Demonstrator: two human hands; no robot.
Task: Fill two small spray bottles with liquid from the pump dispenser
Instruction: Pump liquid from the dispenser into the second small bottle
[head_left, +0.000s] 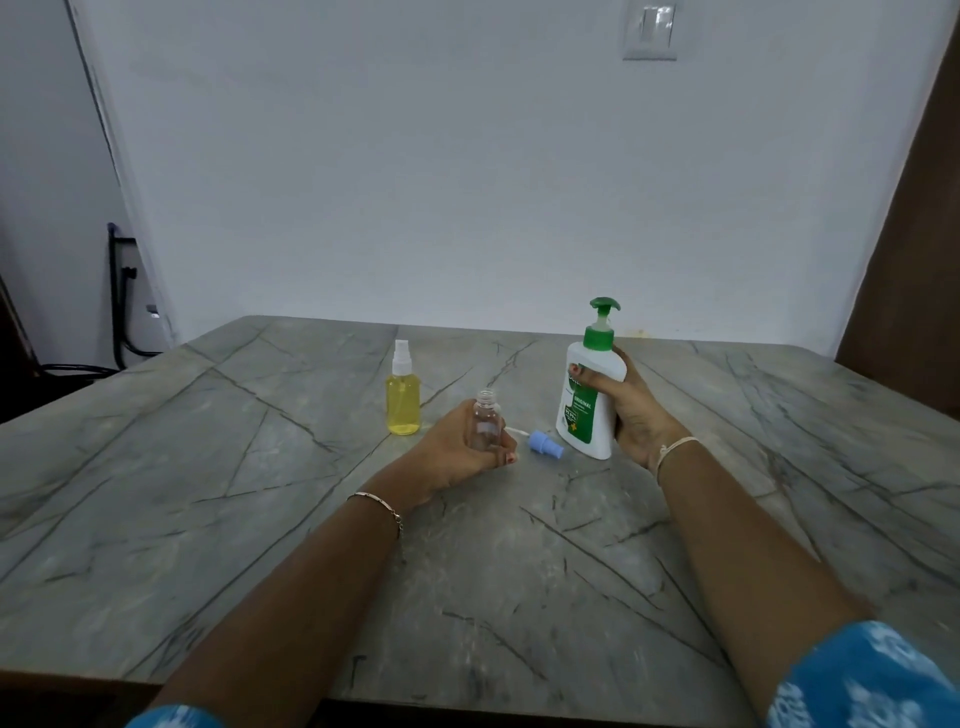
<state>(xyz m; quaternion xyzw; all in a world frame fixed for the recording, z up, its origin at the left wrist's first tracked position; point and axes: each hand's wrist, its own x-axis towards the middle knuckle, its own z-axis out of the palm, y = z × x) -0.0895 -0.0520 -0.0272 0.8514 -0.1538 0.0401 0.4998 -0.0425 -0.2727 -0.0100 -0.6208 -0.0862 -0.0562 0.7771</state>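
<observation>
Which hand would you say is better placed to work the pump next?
Right: the right hand grips the pump dispenser, while the left hand holds the uncapped bottle.

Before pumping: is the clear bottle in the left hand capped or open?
Open: the clear spray bottle shows a bare threaded neck; the blue spray cap lies on the table.

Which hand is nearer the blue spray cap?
Left. The left hand, holding the clear bottle, is just left of the cap; the right hand grips the dispenser beyond.
</observation>
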